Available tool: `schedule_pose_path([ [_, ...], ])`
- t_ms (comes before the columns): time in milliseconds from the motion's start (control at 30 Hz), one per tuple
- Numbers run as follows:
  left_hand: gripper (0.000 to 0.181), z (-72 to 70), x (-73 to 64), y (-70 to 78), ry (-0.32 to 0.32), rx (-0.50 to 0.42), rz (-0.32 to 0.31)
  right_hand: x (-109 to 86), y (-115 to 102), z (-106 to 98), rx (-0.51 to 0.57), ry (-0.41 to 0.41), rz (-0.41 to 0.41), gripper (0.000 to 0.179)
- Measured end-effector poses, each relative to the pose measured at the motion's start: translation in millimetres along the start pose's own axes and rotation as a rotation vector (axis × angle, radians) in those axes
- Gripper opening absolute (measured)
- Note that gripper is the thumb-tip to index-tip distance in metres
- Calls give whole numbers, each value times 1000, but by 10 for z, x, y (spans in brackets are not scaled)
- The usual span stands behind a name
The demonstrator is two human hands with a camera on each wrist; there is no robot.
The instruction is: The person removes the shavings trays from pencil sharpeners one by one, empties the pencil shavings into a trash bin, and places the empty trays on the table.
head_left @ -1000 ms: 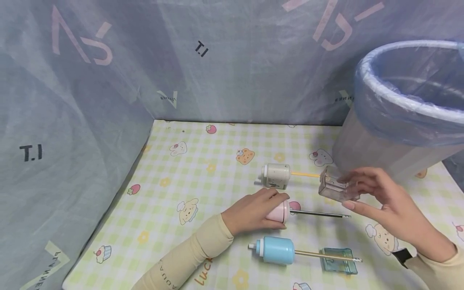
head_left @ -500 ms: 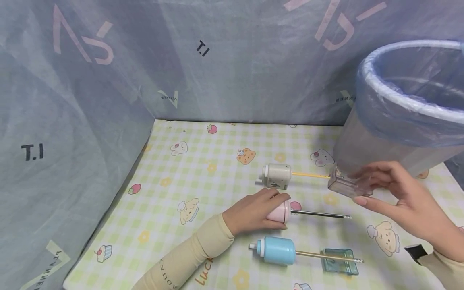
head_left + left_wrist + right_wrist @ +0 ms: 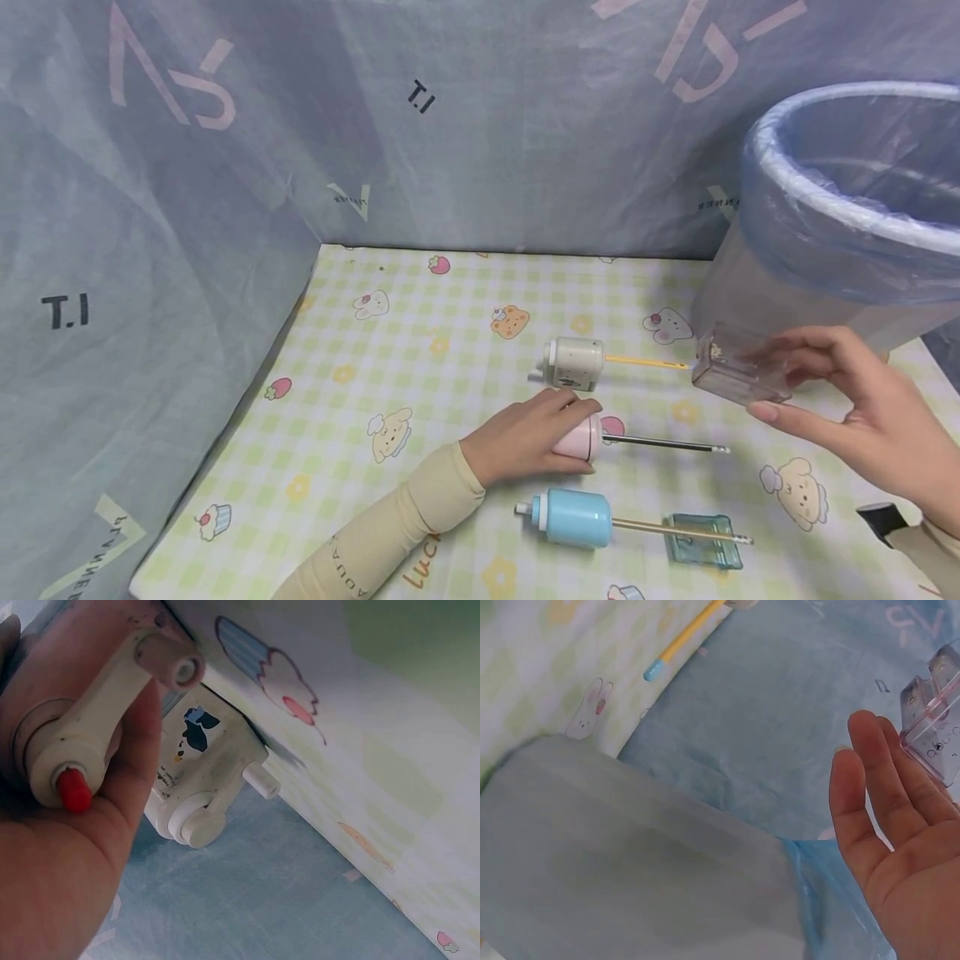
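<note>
My left hand (image 3: 521,437) grips a pink crank pencil sharpener (image 3: 579,442) lying on its side on the cloth, a black pencil (image 3: 663,443) sticking out to the right. In the left wrist view its pale crank (image 3: 101,712) has a red tip at the hub. My right hand (image 3: 862,408) pinches a clear, pinkish shavings drawer (image 3: 738,371) between thumb and fingers, raised in front of the bin. The right wrist view catches part of this drawer (image 3: 934,739) at its right edge. Some pale bits show at the drawer's far corner.
A grey sharpener (image 3: 576,358) with a yellow pencil (image 3: 641,361) lies behind. Nearer me are a blue sharpener (image 3: 577,518) with a gold pencil (image 3: 645,526) and a teal drawer (image 3: 708,557) under the pencil's end. A bin (image 3: 787,308) with a blue liner stands back right.
My right hand has carried the clear drawer to the right and slightly back, toward the bin. The left hand stays on the pink sharpener.
</note>
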State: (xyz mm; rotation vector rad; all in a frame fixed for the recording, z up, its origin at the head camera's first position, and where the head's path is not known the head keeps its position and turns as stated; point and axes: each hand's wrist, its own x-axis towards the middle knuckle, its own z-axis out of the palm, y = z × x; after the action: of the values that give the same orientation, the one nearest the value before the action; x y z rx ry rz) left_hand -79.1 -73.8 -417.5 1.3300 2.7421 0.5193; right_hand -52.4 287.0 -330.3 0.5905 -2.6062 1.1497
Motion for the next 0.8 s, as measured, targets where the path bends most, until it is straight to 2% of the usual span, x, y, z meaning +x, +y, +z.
schedule_pose_path([
  [100,73,-1,-5,7,-4,1,-4,1,-39,-18,-32,24,-15,76],
  [267,73,-5,-6,11,-1,-1,-3,40,-96,-64,-16,44,-146,79],
  [433,72,-13,-6,10,0,-9,-7,65,-27,-153,-47,31,-220,80],
  [533,72,-10,-9,10,0,-18,-11,86,-19,-203,-44,35,-237,80],
  [800,72,-5,-8,19,5,-20,-15,123,-206,-251,-33,90,-226,67],
])
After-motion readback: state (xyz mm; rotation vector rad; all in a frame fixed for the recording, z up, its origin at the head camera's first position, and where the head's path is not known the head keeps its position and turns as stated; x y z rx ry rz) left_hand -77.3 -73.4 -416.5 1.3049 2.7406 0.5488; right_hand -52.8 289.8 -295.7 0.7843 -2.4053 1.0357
